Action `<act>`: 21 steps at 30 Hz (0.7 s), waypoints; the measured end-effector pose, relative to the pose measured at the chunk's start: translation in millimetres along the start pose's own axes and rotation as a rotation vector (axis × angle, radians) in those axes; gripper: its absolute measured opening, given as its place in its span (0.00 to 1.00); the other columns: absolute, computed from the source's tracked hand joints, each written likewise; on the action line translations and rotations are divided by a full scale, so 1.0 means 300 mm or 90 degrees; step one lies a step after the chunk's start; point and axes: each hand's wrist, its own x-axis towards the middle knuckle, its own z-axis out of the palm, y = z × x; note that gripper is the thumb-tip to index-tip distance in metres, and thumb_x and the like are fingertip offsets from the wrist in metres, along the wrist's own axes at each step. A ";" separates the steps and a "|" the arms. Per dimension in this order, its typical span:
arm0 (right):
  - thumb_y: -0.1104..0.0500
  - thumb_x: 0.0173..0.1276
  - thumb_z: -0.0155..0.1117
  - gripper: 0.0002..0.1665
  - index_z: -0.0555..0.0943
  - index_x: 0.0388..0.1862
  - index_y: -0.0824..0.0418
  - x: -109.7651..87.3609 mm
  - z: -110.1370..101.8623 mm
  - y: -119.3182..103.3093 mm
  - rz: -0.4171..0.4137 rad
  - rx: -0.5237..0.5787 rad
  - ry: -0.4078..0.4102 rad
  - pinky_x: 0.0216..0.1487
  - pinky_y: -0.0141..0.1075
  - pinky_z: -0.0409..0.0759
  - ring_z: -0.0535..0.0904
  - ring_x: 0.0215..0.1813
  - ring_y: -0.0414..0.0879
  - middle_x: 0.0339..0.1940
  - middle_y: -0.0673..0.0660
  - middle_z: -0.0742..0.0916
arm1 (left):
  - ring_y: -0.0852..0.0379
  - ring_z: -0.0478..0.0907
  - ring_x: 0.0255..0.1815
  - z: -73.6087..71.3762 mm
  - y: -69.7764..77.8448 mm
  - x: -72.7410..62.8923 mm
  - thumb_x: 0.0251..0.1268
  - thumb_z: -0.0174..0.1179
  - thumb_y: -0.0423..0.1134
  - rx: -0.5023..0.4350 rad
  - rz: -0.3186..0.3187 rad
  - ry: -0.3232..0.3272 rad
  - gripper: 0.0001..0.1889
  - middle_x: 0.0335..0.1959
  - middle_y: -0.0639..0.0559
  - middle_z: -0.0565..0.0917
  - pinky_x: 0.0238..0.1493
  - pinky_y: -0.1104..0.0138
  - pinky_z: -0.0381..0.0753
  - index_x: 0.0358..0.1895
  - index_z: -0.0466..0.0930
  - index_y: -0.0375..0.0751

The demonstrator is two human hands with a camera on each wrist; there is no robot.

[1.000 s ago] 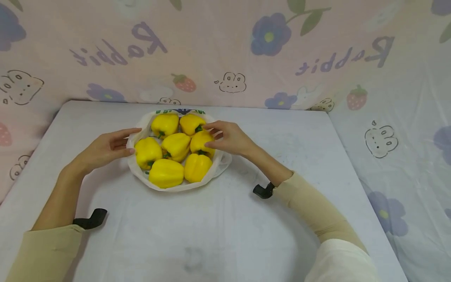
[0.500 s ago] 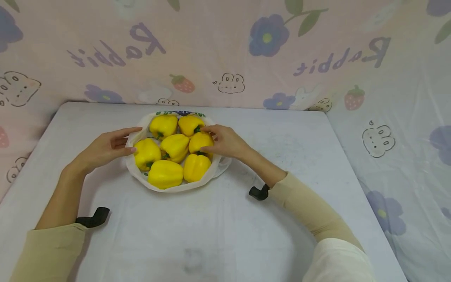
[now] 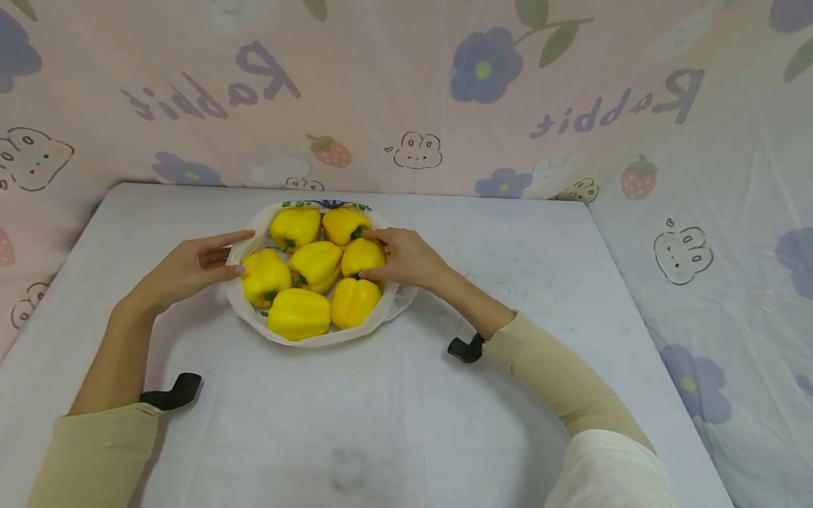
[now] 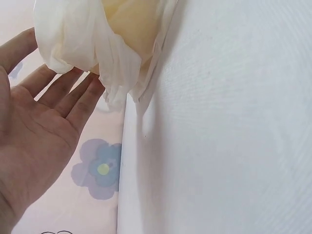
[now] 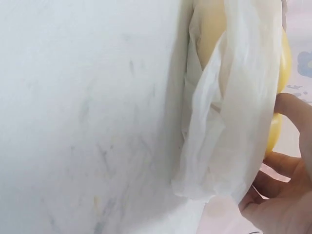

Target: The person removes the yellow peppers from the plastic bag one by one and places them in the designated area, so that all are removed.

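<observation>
Several yellow bell peppers (image 3: 316, 264) lie in a white plastic bag (image 3: 311, 343) whose mouth is spread wide in a ring. At the bag's left rim, my left hand (image 3: 190, 267) rests with fingers extended, thumb tip by the leftmost pepper (image 3: 265, 276); the left wrist view shows these fingers (image 4: 68, 95) loosely against the plastic. My right hand (image 3: 409, 259) reaches over the right rim, thumb and fingers round the right-hand pepper (image 3: 365, 255). From the right wrist, the bag's side (image 5: 234, 112) hides most of the peppers, and the hand (image 5: 287, 180) bends over its edge.
The bag sits on a white-covered table (image 3: 356, 423), towards its back left. Patterned cloth (image 3: 381, 92) with rabbits and flowers hangs behind and at the sides. Black curved pieces (image 3: 466, 348) stick out at both wrists.
My right hand has shifted slightly left and down, its thumb farther over the right-hand pepper. My left hand stays at the rim. The peppers and bag look the same.
</observation>
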 end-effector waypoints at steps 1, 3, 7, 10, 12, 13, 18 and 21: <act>0.41 0.58 0.75 0.45 0.74 0.70 0.58 -0.001 -0.001 -0.001 -0.004 0.000 0.004 0.65 0.38 0.73 0.76 0.62 0.46 0.64 0.53 0.81 | 0.34 0.63 0.71 0.000 0.000 -0.001 0.71 0.62 0.44 -0.004 0.001 0.001 0.36 0.77 0.39 0.60 0.64 0.59 0.73 0.79 0.57 0.49; 0.41 0.57 0.76 0.44 0.74 0.69 0.58 -0.003 -0.006 -0.002 -0.012 0.002 0.014 0.64 0.39 0.73 0.76 0.60 0.46 0.63 0.53 0.82 | 0.35 0.64 0.71 0.000 0.000 -0.002 0.70 0.62 0.43 -0.008 0.005 0.003 0.38 0.77 0.39 0.60 0.57 0.73 0.74 0.79 0.55 0.50; 0.42 0.57 0.76 0.43 0.75 0.68 0.57 -0.011 -0.017 0.002 -0.026 0.021 0.041 0.62 0.39 0.74 0.76 0.58 0.45 0.62 0.53 0.82 | 0.35 0.64 0.71 -0.001 0.004 -0.004 0.69 0.63 0.41 -0.023 0.008 0.006 0.39 0.77 0.40 0.60 0.48 0.86 0.69 0.79 0.54 0.50; 0.43 0.56 0.76 0.42 0.75 0.68 0.56 -0.021 -0.026 0.008 -0.029 0.045 0.060 0.57 0.36 0.77 0.76 0.55 0.44 0.61 0.52 0.82 | 0.35 0.64 0.71 -0.001 0.009 -0.005 0.69 0.64 0.41 -0.025 0.011 0.008 0.39 0.77 0.40 0.60 0.48 0.86 0.69 0.79 0.55 0.50; 0.44 0.56 0.77 0.42 0.75 0.68 0.56 -0.027 -0.033 0.011 -0.032 0.065 0.068 0.55 0.35 0.78 0.76 0.54 0.43 0.60 0.52 0.82 | 0.35 0.64 0.71 -0.001 0.010 -0.006 0.69 0.64 0.40 -0.025 0.015 0.010 0.39 0.77 0.41 0.60 0.47 0.86 0.70 0.79 0.55 0.49; 0.45 0.57 0.77 0.42 0.75 0.68 0.57 -0.029 -0.037 0.013 -0.035 0.075 0.070 0.55 0.35 0.78 0.76 0.54 0.43 0.61 0.52 0.81 | 0.35 0.64 0.71 -0.001 0.010 -0.007 0.69 0.64 0.39 -0.024 0.017 0.010 0.38 0.77 0.41 0.60 0.47 0.86 0.70 0.79 0.55 0.49; 0.50 0.58 0.78 0.42 0.74 0.69 0.60 -0.032 -0.058 0.023 -0.065 0.137 0.080 0.58 0.37 0.79 0.75 0.57 0.44 0.63 0.54 0.80 | 0.33 0.64 0.71 -0.001 0.008 -0.008 0.70 0.63 0.40 -0.020 0.028 0.000 0.37 0.77 0.39 0.60 0.50 0.80 0.74 0.79 0.57 0.49; 0.52 0.58 0.78 0.41 0.73 0.69 0.60 -0.035 -0.070 0.035 -0.077 0.171 0.084 0.58 0.37 0.79 0.74 0.59 0.44 0.64 0.53 0.79 | 0.34 0.64 0.71 -0.001 0.008 -0.006 0.71 0.62 0.43 -0.010 0.025 -0.006 0.35 0.77 0.40 0.60 0.52 0.79 0.74 0.78 0.58 0.49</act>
